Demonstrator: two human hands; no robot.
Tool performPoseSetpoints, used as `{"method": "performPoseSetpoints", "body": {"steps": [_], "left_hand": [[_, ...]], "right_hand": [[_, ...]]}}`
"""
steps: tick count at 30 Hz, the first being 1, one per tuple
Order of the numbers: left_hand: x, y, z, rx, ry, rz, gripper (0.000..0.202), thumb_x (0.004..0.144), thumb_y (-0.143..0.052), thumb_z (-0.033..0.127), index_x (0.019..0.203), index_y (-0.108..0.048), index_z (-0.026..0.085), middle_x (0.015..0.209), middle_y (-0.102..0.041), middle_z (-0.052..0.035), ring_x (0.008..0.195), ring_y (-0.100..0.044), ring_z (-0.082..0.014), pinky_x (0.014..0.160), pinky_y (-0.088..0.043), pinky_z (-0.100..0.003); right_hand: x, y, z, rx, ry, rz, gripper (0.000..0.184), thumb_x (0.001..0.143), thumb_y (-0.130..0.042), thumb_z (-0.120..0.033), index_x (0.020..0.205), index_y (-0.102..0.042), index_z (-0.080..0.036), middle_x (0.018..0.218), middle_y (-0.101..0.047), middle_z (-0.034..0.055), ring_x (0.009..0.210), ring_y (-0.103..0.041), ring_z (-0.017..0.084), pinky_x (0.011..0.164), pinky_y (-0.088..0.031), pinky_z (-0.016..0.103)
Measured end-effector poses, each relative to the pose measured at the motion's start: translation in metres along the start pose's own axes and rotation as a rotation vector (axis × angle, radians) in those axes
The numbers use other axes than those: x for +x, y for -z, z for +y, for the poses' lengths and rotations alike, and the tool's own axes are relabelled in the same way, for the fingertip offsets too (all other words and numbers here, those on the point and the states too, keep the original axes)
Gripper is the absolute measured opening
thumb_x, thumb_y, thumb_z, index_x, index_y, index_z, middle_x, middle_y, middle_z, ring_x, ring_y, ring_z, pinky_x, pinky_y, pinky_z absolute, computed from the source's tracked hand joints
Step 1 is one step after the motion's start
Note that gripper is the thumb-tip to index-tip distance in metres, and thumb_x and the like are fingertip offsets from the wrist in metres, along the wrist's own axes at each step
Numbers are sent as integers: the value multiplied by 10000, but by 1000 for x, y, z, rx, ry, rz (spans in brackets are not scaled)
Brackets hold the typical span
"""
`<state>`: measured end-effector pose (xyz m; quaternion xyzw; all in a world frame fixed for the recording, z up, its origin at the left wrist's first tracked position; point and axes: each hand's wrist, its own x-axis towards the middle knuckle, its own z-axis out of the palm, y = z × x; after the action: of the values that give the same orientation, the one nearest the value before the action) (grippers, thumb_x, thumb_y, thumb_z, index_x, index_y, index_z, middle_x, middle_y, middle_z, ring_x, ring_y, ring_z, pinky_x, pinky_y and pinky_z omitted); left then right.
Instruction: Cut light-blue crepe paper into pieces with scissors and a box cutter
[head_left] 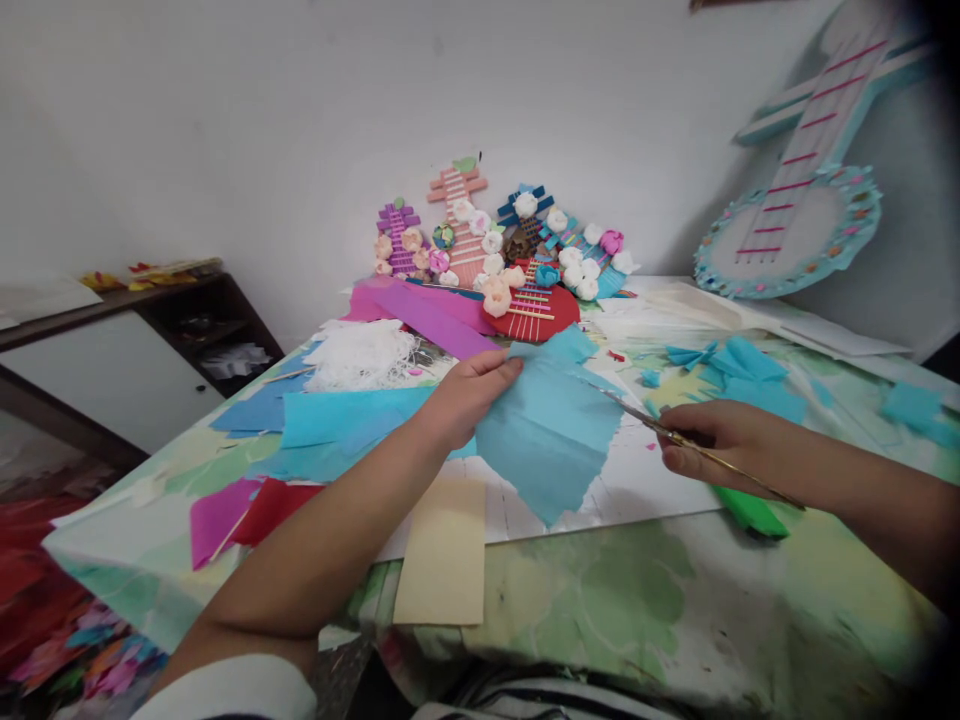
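My left hand (474, 392) pinches the upper left corner of a light blue crepe paper sheet (559, 430), which hangs over the table with a ragged lower edge. In my right hand (709, 450) is a pair of scissors (667, 432), fingers wrapped round it, handles toward my wrist. Its blades point left and meet the upper right part of the paper; how far apart they stand is hard to see. Beneath the sheet lies a white board (517, 520), with a cream paper strip (442, 555) at its front edge.
Blue paper pieces (754, 380) lie at the right, with a green object (754, 512) nearer. At the left are white shredded paper (360, 352), blue sheets (345, 420) and a red piece (277, 505). Small decorated guitars (536, 310) line the wall; a large one (787, 230) leans right.
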<state>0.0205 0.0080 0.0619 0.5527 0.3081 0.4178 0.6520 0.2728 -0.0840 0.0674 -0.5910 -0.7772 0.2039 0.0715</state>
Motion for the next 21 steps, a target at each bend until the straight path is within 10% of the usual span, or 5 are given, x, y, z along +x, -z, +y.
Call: {"method": "performPoseSetpoints", "body": {"steps": [21], "left_hand": [[2,-2,-2,43,-66,-10,296,617,-678,393,802,-659,163,633,-613,9,571,-545,-114,555,-437,-225]], "right_hand": [[-1,3,-2,60,-10,-29,456,682,-423,-632,651,-423,-177,584,-343,-28,550,-315,110,496,-264,240]]}}
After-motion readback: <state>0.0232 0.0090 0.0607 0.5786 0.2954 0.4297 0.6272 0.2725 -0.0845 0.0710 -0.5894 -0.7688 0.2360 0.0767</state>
